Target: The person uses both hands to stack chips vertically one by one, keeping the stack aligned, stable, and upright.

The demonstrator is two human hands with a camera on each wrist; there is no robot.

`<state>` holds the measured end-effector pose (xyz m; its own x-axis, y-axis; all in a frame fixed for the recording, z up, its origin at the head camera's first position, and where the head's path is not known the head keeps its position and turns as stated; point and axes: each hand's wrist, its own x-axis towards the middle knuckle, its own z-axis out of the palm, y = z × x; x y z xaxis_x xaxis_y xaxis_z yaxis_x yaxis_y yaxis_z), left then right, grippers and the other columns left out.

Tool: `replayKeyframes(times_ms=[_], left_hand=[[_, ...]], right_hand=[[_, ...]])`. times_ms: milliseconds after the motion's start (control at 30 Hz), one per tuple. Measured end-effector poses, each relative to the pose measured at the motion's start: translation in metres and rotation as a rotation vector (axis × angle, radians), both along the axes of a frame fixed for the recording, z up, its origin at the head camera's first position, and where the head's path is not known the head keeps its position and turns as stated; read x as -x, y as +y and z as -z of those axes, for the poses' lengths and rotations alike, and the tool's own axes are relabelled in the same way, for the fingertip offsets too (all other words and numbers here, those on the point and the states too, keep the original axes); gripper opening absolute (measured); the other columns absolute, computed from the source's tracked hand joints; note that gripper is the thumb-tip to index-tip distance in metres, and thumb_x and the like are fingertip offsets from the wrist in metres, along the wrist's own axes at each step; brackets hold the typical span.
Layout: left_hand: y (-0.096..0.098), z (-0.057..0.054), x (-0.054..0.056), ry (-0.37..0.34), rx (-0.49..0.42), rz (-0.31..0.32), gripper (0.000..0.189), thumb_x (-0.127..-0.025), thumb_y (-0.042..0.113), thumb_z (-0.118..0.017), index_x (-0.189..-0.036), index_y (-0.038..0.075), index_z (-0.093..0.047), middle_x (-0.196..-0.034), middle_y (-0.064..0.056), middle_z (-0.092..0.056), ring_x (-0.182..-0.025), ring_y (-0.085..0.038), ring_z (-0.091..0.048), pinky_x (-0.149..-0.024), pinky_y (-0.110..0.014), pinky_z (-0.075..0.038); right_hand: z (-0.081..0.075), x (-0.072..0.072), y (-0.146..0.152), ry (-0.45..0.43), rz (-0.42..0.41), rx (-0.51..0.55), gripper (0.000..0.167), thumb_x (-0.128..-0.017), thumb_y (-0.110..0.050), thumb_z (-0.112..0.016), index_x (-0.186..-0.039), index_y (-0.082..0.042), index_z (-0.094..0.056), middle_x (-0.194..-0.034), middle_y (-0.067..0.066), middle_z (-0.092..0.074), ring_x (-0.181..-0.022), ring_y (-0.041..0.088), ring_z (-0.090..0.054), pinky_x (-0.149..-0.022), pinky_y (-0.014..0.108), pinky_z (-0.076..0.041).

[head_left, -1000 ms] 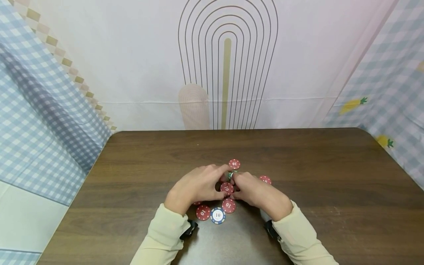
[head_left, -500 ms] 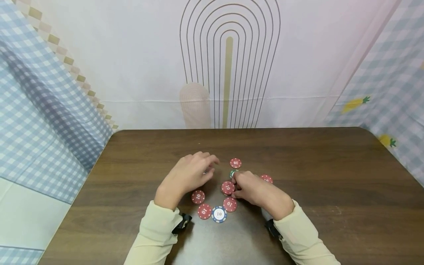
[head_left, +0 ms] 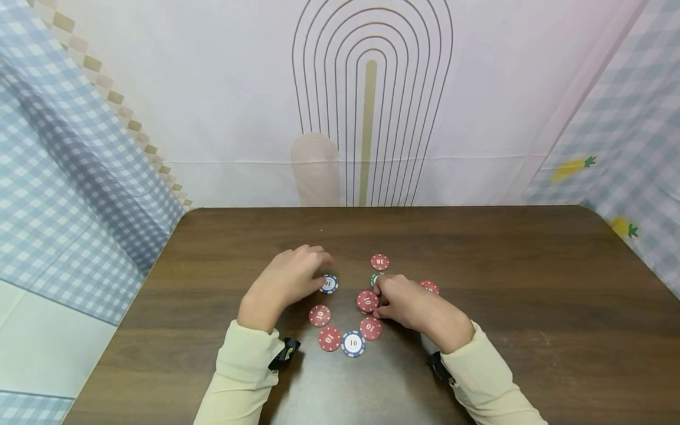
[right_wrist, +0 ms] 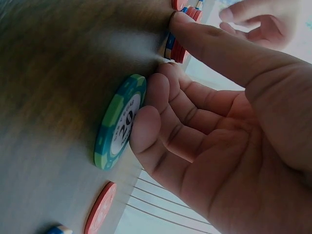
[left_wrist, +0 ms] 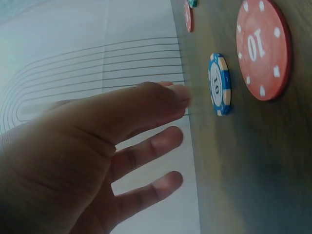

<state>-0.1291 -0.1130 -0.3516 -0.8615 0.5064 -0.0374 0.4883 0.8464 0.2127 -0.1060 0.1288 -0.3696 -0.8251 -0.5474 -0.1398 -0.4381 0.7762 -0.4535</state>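
Chip stack [head_left: 367,301] looks light, stiff and slippery, probably best held by its edges; the right hand [head_left: 405,302] pinches its rim, the left hand [head_left: 287,276] hangs relaxed, holding nothing.

On the table [head_left: 531,265], chips [head_left: 320,315] lie before, behind, left and right of the chip stack [head_left: 366,300] beside the right fingers [right_wrist: 146,127].

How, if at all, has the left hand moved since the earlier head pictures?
Yes: the left hand has moved left relative to the backdrop's arch print, away from the chip stack.
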Motion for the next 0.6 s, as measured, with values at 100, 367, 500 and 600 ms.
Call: replayKeyframes(times_ms=[100, 367, 500, 600], left_hand=[[0.0, 0.003, 0.0, -0.039, 0.002, -0.013, 0.032, -0.093, 0.018, -0.082, -0.124, 0.016, -0.077, -0.121, -0.001, -0.073, -0.112, -0.024, -0.069, -0.092, -0.048, -0.057], [0.007, 0.01, -0.001, -0.025, 0.072, -0.074, 0.028, -0.089, 0.04, -0.085, -0.109, 0.021, -0.078, -0.098, 0.004, -0.068, -0.09, -0.018, -0.064, -0.079, -0.045, -0.056], [0.007, 0.012, 0.0, -0.021, 0.091, -0.097, 0.025, -0.089, 0.04, -0.085, -0.102, 0.02, -0.076, -0.092, 0.005, -0.066, -0.082, -0.015, -0.06, -0.074, -0.042, -0.055], [0.006, 0.014, 0.0, -0.029, 0.08, -0.109, 0.026, -0.089, 0.038, -0.085, -0.102, 0.018, -0.074, -0.091, 0.005, -0.066, -0.079, -0.015, -0.058, -0.073, -0.04, -0.054]], right_hand=[[0.0, 0.0, 0.001, -0.019, 0.012, -0.003, 0.022, -0.089, -0.007, -0.084, -0.09, -0.005, -0.062, -0.077, 0.001, -0.058, -0.069, 0.012, -0.052, -0.063, 0.028, -0.048], [0.002, -0.001, 0.002, -0.06, 0.044, -0.015, 0.022, -0.09, -0.006, -0.083, -0.091, -0.005, -0.061, -0.078, 0.001, -0.057, -0.07, 0.013, -0.053, -0.063, 0.028, -0.047], [0.001, 0.0, 0.002, -0.041, 0.027, -0.001, 0.021, -0.09, -0.005, -0.083, -0.091, -0.005, -0.062, -0.078, 0.001, -0.057, -0.069, 0.013, -0.052, -0.062, 0.027, -0.047], [0.001, 0.0, 0.001, -0.025, 0.01, 0.006, 0.021, -0.09, -0.005, -0.083, -0.089, -0.005, -0.062, -0.076, 0.001, -0.056, -0.068, 0.013, -0.051, -0.062, 0.027, -0.046]])
